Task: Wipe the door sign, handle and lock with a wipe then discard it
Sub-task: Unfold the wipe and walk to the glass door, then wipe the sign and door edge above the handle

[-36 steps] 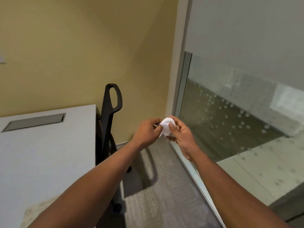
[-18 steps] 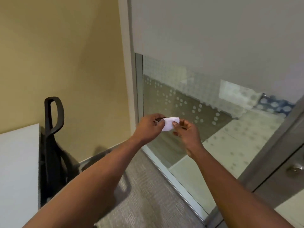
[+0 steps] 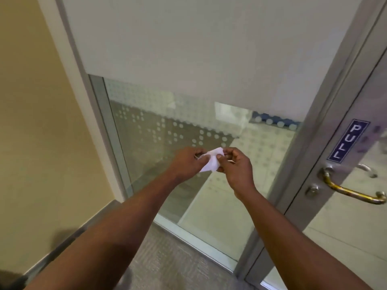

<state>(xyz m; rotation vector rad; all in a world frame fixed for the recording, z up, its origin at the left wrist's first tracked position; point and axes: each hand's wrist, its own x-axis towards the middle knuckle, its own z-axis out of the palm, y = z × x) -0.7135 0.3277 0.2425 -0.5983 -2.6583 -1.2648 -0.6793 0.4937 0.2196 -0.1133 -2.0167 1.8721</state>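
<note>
A small white wipe (image 3: 211,162) is held at chest height in front of a glass panel. My left hand (image 3: 188,162) pinches its left side and my right hand (image 3: 236,167) pinches its right side. At the right stands a metal-framed glass door. A blue sign reading PULL (image 3: 348,141) is stuck upright on its frame. Below the sign is a brass and steel handle (image 3: 347,190), and a small round lock (image 3: 312,190) sits on the frame left of the handle. Both hands are well left of the door fittings.
A frosted and dotted glass panel (image 3: 188,91) fills the middle. A yellow wall (image 3: 31,132) runs along the left. Grey carpet (image 3: 167,266) covers the floor below my arms.
The view has swung right: the desk and black chair have left the frame, and the door with its sign, handle and lock has come in. Both hands still hold the wipe.
</note>
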